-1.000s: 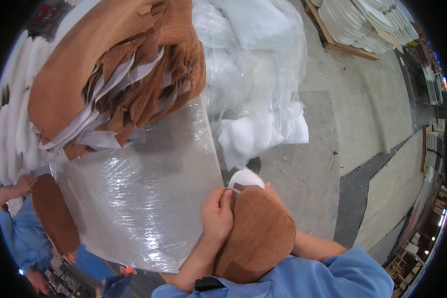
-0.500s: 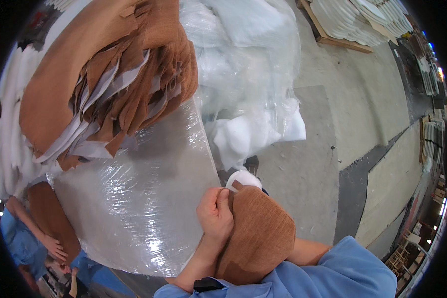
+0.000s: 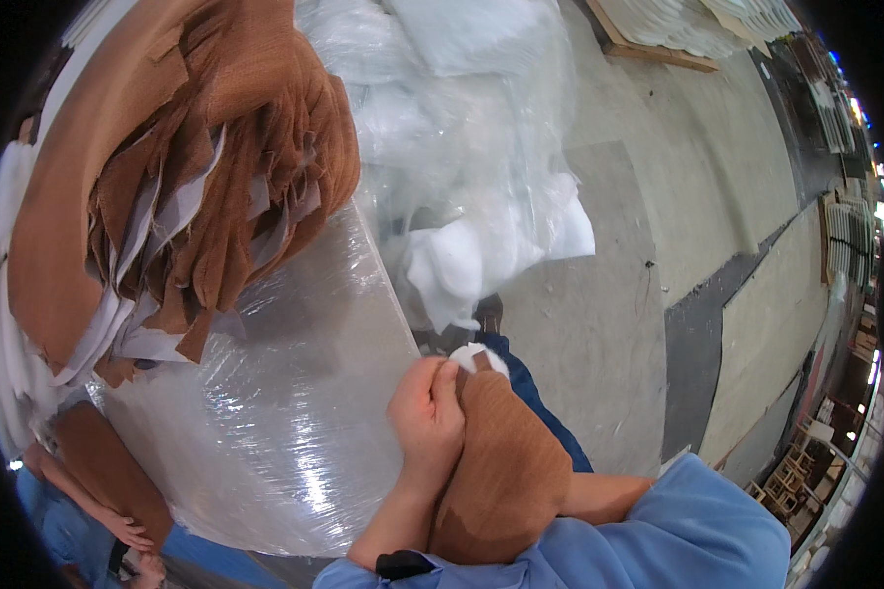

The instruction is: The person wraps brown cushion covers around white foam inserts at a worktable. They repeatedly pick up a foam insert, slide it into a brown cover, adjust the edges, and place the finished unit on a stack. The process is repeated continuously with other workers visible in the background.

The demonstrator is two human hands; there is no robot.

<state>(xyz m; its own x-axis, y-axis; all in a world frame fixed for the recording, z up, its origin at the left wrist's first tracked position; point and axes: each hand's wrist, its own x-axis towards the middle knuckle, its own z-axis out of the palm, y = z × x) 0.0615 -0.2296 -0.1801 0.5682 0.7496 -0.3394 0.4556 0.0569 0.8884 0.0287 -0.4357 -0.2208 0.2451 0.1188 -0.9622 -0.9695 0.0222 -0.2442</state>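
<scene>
My left hand (image 3: 427, 407) is closed in a fist on the edge of a brown fabric cover (image 3: 506, 471), which is held close to my body. White padding (image 3: 473, 355) shows at the far end of the cover. My right forearm (image 3: 604, 497) passes behind or into the cover, so the hand and its fingers are hidden. To the left stands a table wrapped in clear film (image 3: 275, 412), and a heap of brown fabric pieces with pale backing (image 3: 255, 167) lies on its far part.
Beyond the table, a pile of white padding in clear plastic (image 3: 462, 147) sits on the grey floor (image 3: 599, 363). At the lower left, a co-worker's hand (image 3: 128, 530) rests by another brown piece (image 3: 113, 461). White stacked parts on a wooden pallet (image 3: 648, 51) stand far off.
My view has shifted slightly, so the fabric heap and table sit further left. The cover and my left hand have moved little; less white padding shows at the cover's far end.
</scene>
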